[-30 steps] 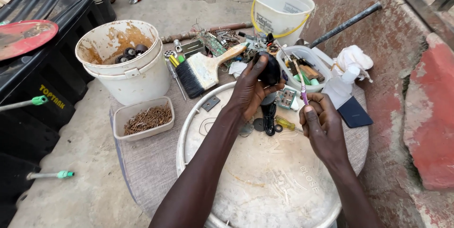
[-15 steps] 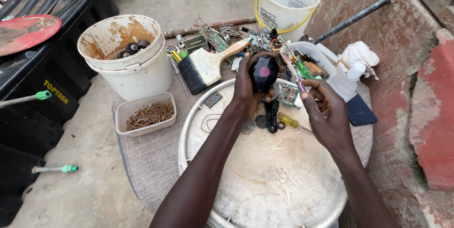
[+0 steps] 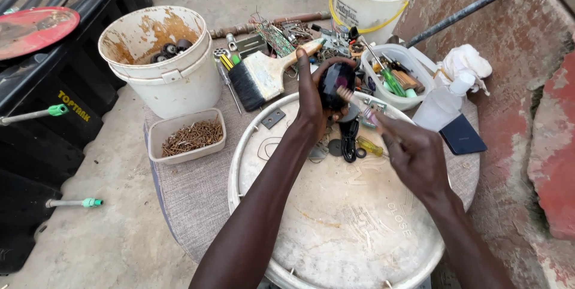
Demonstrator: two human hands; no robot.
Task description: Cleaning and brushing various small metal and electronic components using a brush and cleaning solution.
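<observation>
Black and rounded, a small casing [image 3: 335, 82] sits just above the frame's centre, clasped in the curled fingers of the left hand [image 3: 314, 100] over a round white lid [image 3: 335, 223] serving as the surface. Right hand [image 3: 413, 157], right of centre, pinches a thin brush [image 3: 356, 104] whose tip touches the casing. Upper left stands a stained white bucket [image 3: 162, 61], with a tray of nails [image 3: 188, 136] below it and a wide paintbrush [image 3: 269, 73] beside it.
</observation>
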